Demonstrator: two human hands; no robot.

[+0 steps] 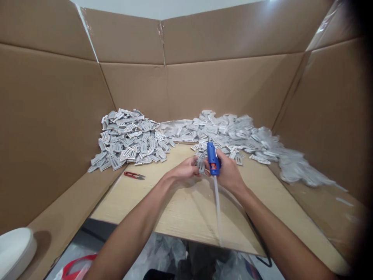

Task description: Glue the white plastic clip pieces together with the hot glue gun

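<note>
Over the middle of the table, my right hand [229, 169] is wrapped round a blue hot glue gun [214, 157]. Its nozzle points away from me, and a long whitish glue stick [217, 206] trails out of its back end. Close beside it, my left hand [186, 168] pinches a small grey slotted piece [201, 163], pointed in outline like many others here. The nozzle is just past this piece; whether they touch I cannot tell. A few loose grey pieces [234, 152] lie beyond my hands.
A big pile of grey slotted pieces [131, 136] stands at the back left. Plastic-bagged pieces [233, 130] spread along the back right. Red thread snips [134, 175] lie left of my hands. Cardboard walls [218, 85] surround the table [180, 206]; a white round object [17, 249] sits lower left.
</note>
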